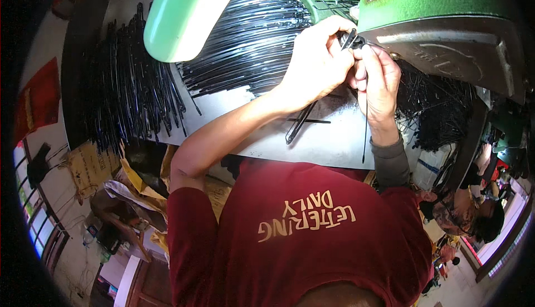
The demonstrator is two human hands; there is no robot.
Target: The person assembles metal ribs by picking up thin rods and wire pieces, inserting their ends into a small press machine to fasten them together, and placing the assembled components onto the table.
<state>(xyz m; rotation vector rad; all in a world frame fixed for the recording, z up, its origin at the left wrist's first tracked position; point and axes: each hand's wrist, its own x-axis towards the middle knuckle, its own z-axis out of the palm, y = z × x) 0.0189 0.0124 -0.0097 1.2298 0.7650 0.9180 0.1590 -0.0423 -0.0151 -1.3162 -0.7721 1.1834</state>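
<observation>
Your left hand [317, 59] and right hand [380, 81] meet at the upper right of the frame, both pinching at a small black part [358, 41]. A thin rod [365, 134] hangs down below your right hand. I can't tell if it joins that part. A thicker bar [300, 126] pokes out under your left hand; I can't tell if you grip it or it just lies there.

This one looks unfinished, as it's in your hands and not put down. Lots of rods lie in a big heap [245, 39] at the top middle, a pile [134, 84] at the left and a messy tangle [440, 106] at the right. I can't tell which are done.

The rods look long, skinny, smooth and shiny. The bench [262, 139] is pale and flat, with dark specks. The green machine [429, 0] looks hard and scuffed.
</observation>
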